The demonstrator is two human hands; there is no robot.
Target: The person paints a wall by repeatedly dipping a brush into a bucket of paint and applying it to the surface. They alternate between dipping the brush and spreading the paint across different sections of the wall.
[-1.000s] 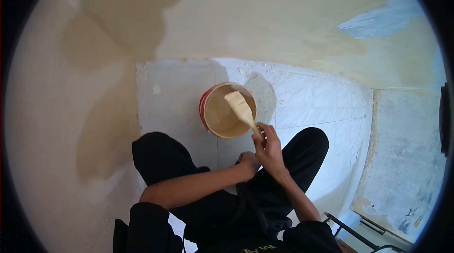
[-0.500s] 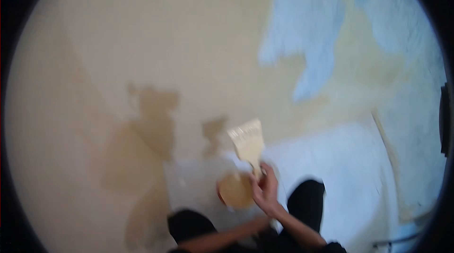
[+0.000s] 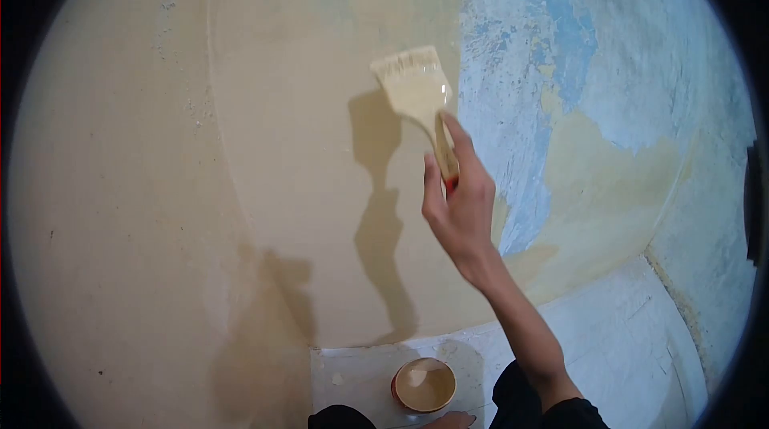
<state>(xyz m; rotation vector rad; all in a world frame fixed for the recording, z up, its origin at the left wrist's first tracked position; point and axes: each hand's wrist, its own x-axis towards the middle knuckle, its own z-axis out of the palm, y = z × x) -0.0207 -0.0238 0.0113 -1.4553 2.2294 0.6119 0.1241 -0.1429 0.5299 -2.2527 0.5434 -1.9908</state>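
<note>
My right hand [image 3: 463,201] grips the wooden handle of a wide, flat paintbrush [image 3: 412,80], held up before the wall with the bristles pointing upward. Cream paint coats the brush's head and ferrule, and a bit of red shows on the handle by my palm. Whether the bristles touch the wall cannot be told. Below stands a round paint tub [image 3: 424,386], reddish outside, with cream paint in it. Only a sliver of my left hand [image 3: 452,421] shows at the bottom edge, beside the tub; its fingers are mostly hidden.
Cream paint covers the left of the wall [image 3: 280,108]. A flaking blue and white patch [image 3: 529,44] lies right of the brush. White sheeting or ledge [image 3: 593,325] runs along the wall's foot. My dark-clothed knees frame the tub, and a dark object [image 3: 753,201] sits at the right edge.
My right hand has lifted the paintbrush from just above the tub up to the wall. The view has tilted upward, so the tub and my left hand sit lower.
</note>
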